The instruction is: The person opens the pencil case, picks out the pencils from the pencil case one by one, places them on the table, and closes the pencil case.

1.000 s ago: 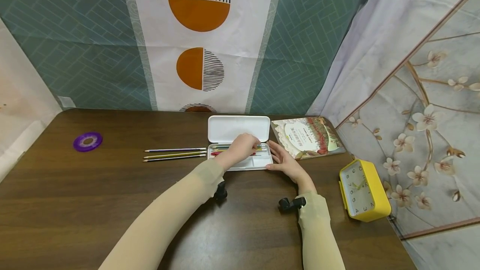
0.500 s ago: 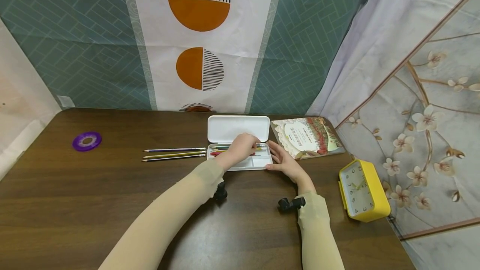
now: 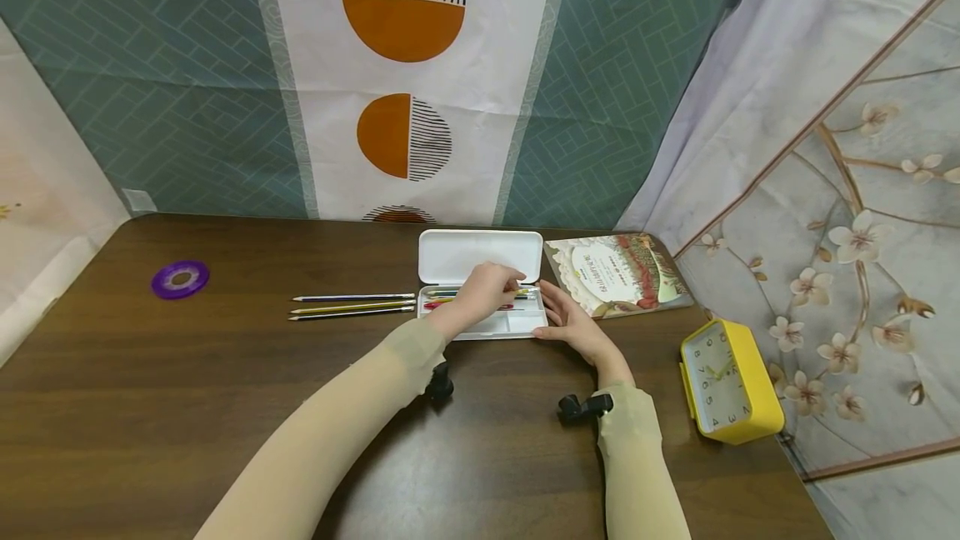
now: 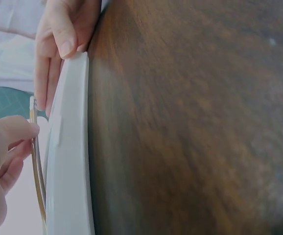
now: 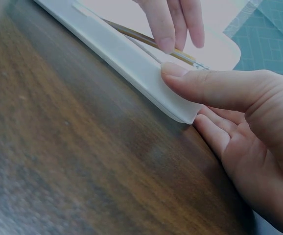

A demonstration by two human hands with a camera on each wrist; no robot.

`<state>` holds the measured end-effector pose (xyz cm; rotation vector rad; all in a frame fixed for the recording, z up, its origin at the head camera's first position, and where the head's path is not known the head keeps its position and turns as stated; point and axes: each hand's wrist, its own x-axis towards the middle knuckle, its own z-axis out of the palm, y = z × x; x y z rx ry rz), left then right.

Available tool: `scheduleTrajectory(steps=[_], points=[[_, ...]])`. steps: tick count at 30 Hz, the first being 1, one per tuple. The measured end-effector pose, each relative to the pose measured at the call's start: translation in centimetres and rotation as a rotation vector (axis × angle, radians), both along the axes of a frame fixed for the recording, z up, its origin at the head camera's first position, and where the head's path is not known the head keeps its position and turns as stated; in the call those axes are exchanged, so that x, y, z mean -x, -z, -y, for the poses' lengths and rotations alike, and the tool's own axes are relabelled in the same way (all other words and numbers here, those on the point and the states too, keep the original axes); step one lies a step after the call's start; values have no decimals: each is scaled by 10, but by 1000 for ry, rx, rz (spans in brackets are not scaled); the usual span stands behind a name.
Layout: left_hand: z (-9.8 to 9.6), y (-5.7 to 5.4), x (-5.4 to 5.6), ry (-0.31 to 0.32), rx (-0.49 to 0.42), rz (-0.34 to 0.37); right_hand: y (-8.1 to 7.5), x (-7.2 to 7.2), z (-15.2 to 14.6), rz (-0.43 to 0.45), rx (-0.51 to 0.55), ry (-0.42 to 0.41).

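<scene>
Dark wood makes the surface [image 3: 150,407]. Far out at nine o'clock from the open white case [image 3: 522,323] lies a purple ring [image 3: 161,283]; three pencils [image 3: 352,307] lie nearer, also at nine. Over the case, the left hand's [image 3: 483,292] grip pinches a gold pencil [image 4: 36,178]. The right hand's [image 3: 576,330] grip holds the case's corner, past three o'clock. A booklet [image 3: 618,275] sits before three, and a yellow clock [image 3: 729,382] after it.
</scene>
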<state>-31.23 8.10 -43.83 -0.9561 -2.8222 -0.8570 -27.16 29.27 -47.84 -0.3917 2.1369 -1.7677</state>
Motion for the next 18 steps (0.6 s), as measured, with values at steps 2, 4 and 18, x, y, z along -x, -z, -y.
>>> scheduleTrajectory(steps=[2,4,18], points=[[1,0,0,11,-21,5,0,0,0,-3,1,0],[2,1,0,22,-39,2,1,0,-1,-3,2,-1],[13,-1,-4,72,-158,-96,-2,-1,0,-7,-3,1]])
